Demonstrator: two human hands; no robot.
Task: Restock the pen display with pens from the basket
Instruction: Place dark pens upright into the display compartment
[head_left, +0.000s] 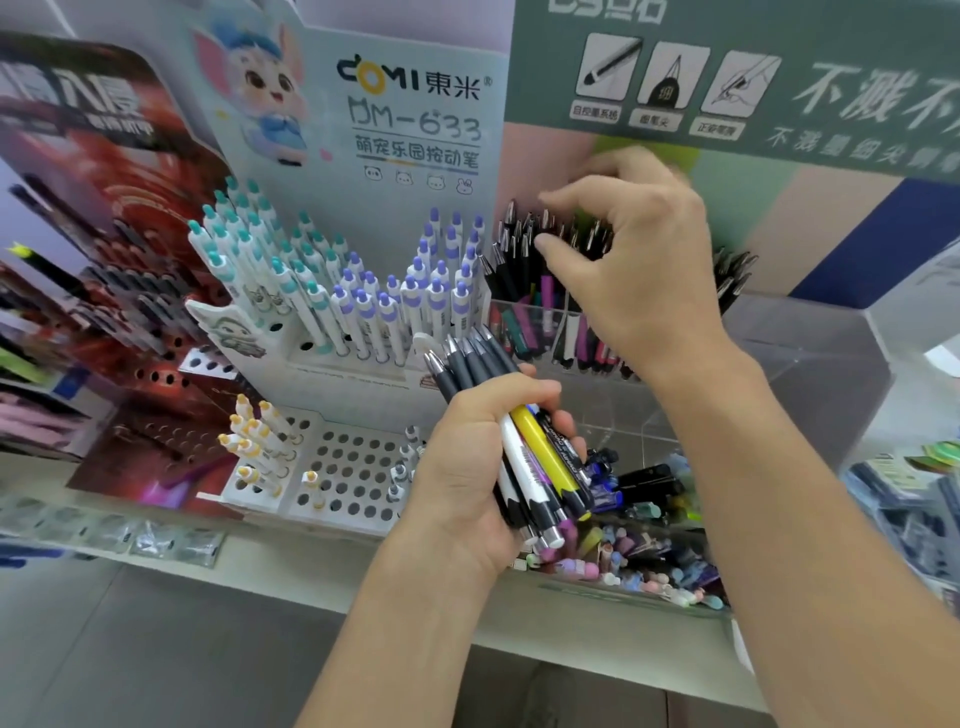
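A white DOMI pen display (363, 358) is flanked by a clear acrylic bin (810, 364) of dark pens (524, 249), over which the right hand (639, 260) is spread with fingers loosely curled, while a bundle of pens (519, 441) is gripped by the left hand (467, 478).

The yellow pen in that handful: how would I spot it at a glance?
Start at the white DOMI display with the cartoon mouse, then drop to the left hand gripping a bundle of pens below it. Among those grey, white and dark barrels, the yellow pen is the only bright yellow one, lying near the fingertips.
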